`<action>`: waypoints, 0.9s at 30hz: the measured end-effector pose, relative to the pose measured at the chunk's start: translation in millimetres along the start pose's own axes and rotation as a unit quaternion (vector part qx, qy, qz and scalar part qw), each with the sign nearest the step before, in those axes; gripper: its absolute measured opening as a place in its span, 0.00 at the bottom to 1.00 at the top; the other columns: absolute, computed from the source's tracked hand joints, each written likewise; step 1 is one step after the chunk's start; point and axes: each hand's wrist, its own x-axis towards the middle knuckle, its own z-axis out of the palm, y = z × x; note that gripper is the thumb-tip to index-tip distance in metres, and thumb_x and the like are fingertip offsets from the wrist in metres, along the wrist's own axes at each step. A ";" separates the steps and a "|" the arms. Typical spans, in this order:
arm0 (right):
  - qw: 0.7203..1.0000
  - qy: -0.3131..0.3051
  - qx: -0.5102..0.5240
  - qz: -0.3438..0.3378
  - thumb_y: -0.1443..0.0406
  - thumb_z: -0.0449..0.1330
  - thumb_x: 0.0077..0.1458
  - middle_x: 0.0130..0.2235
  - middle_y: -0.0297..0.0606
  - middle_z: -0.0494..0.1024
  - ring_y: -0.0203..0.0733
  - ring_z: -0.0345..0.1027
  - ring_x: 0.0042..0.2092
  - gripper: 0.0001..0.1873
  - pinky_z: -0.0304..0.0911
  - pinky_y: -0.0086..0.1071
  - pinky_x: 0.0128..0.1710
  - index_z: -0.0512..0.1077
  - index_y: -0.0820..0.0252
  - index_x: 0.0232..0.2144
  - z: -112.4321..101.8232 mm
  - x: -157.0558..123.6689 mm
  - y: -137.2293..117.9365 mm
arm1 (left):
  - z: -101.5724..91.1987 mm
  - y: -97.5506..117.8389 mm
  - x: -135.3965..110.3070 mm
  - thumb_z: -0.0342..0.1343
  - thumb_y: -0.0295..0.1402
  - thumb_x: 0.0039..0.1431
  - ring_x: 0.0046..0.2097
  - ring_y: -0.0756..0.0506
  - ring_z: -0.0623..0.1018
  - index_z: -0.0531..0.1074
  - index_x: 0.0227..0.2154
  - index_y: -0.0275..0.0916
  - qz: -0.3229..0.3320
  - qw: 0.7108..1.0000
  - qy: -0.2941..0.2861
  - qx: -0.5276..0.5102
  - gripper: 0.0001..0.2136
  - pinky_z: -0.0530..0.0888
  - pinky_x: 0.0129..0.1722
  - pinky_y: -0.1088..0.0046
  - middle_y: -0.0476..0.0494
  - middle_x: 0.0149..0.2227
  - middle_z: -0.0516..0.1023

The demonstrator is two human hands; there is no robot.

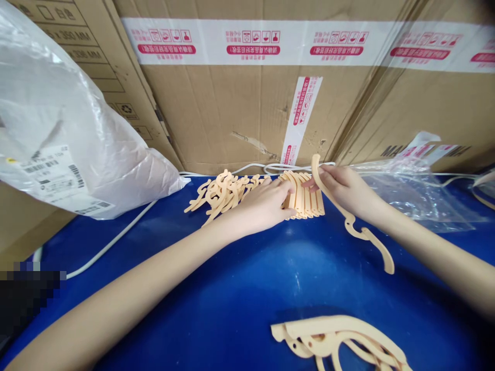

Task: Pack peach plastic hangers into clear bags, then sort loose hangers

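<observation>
A row of thin tan wooden cut-out pieces (305, 198) lies fanned on the blue table (216, 304) against the cardboard boxes. My left hand (266, 203) rests on this stack with its fingers curled over the pieces. My right hand (340, 188) pinches one long curved wooden piece (350, 221), which slants up past the fingers and down toward me. More of the same pieces (222, 193) spread out to the left of my left hand.
Big cardboard boxes (247, 103) with red-and-white tape wall off the back. A white plastic bag (58, 134) sits at the left, a clear plastic bag (413, 193) at the right. A white cable (116, 239) runs along the table. Assembled wooden pieces (340, 340) lie near the front edge.
</observation>
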 end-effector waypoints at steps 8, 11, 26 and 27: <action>1.000 0.006 0.004 0.009 0.53 0.47 0.65 0.34 0.41 0.80 0.50 0.74 0.37 0.22 0.66 0.45 0.42 0.76 0.53 0.30 0.4 -1.0 -2.1 | 1.8 -6.0 2.2 0.61 0.36 0.61 0.59 0.38 0.71 0.69 0.54 0.37 -0.002 0.999 -0.015 -0.029 0.19 0.69 0.56 0.59 0.39 0.57 0.73; 1.000 0.010 0.023 0.016 0.56 0.48 0.65 0.34 0.40 0.80 0.49 0.74 0.39 0.19 0.65 0.43 0.42 0.76 0.54 0.32 -1.9 -1.4 -6.8 | 1.1 -5.0 2.4 0.61 0.35 0.61 0.60 0.37 0.69 0.69 0.54 0.37 0.001 0.999 -0.015 -0.031 0.20 0.68 0.58 0.58 0.38 0.58 0.72; 0.946 0.101 0.281 0.125 0.62 0.53 0.54 0.23 0.32 0.65 0.31 0.53 0.22 0.09 0.48 0.30 0.21 0.70 0.60 0.28 -17.7 -1.5 -32.2 | -1.8 1.0 6.1 0.47 0.39 0.70 0.56 0.40 0.72 0.73 0.47 0.35 0.018 0.986 0.064 -0.154 0.14 0.66 0.59 0.60 0.38 0.52 0.76; 0.941 0.112 0.293 0.124 0.62 0.53 0.53 0.24 0.31 0.66 0.31 0.54 0.22 0.07 0.49 0.30 0.21 0.69 0.59 0.29 -19.0 -2.1 -34.3 | -3.6 2.6 7.4 0.41 0.41 0.72 0.52 0.42 0.74 0.74 0.44 0.35 0.006 0.969 0.053 -0.241 0.19 0.68 0.56 0.62 0.38 0.49 0.78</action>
